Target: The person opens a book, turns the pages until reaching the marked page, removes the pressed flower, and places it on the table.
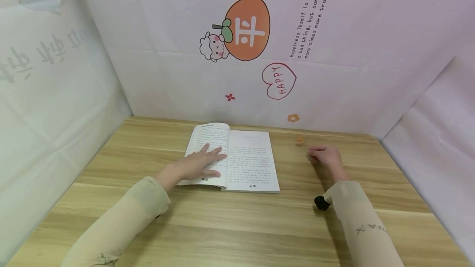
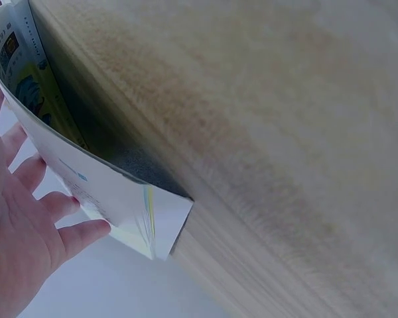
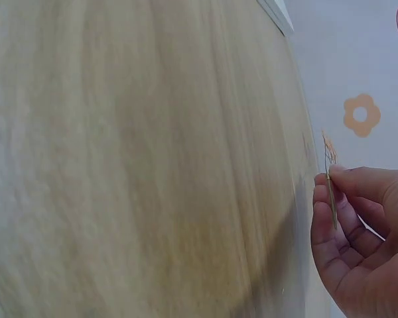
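Note:
An open book lies on the wooden table, its left pages curving up near the spine. My left hand rests on the left page with its fingers spread. In the left wrist view, that hand shows beside the book's bowed pages and cover. To the right of the book, my right hand holds a small orange sprig slightly above the table. The right wrist view shows thumb and fingers pinching the sprig by its thin green stem, orange tip upward.
The wooden table meets a printed white cloth backdrop at its far edge. White cloth also hangs at the left and right. A black object is at the right wrist, by the cuff.

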Action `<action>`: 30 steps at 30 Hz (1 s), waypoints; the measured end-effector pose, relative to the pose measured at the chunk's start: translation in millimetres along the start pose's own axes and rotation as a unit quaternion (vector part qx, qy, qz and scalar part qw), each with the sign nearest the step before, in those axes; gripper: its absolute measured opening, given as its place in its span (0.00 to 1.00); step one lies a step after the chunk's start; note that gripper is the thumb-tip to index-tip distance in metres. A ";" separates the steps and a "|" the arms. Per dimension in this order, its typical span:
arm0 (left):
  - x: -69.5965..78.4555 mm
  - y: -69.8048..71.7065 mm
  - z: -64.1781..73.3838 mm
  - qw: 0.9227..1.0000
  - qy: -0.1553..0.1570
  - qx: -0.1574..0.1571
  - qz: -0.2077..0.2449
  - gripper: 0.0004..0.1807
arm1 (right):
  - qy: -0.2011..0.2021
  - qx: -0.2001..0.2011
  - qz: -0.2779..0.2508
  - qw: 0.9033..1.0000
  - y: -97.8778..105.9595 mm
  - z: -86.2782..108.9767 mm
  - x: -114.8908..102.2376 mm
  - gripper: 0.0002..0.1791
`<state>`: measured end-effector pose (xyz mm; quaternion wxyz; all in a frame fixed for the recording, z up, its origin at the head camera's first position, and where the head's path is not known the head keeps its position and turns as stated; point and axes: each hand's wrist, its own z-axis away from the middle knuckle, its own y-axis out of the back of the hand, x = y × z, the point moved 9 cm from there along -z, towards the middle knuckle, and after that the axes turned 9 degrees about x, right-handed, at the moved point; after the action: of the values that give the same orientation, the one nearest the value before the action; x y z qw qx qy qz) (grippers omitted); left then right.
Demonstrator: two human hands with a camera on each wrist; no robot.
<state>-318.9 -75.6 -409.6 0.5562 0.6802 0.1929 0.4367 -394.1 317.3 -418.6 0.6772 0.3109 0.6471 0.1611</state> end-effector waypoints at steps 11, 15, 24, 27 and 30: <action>1.2 0.9 -0.1 1.000 -0.003 0.001 0.001 0.37 | -0.009 -0.004 -0.013 1.000 3.3 0.0 3.5 0.18; 2.1 2.1 0.5 1.000 0.000 0.000 0.006 0.37 | -0.030 -0.010 -0.043 0.999 0.4 -1.4 8.7 0.18; 0.7 1.2 -0.9 1.000 0.007 -0.006 0.007 0.38 | -0.049 -0.016 -0.062 0.997 -5.7 -3.8 14.3 0.18; -0.9 0.0 -0.6 1.000 0.010 -0.008 0.007 0.38 | -0.054 -0.022 -0.072 0.996 -8.7 -3.8 15.3 0.18; -0.5 0.7 -0.8 1.000 0.004 -0.003 0.006 0.38 | -0.052 -0.025 -0.071 0.996 -10.0 -3.6 15.5 0.19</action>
<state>-320.0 -75.7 -409.1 0.5552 0.6777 0.1900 0.4431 -397.7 320.1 -436.9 0.7272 0.2551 0.6272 0.1127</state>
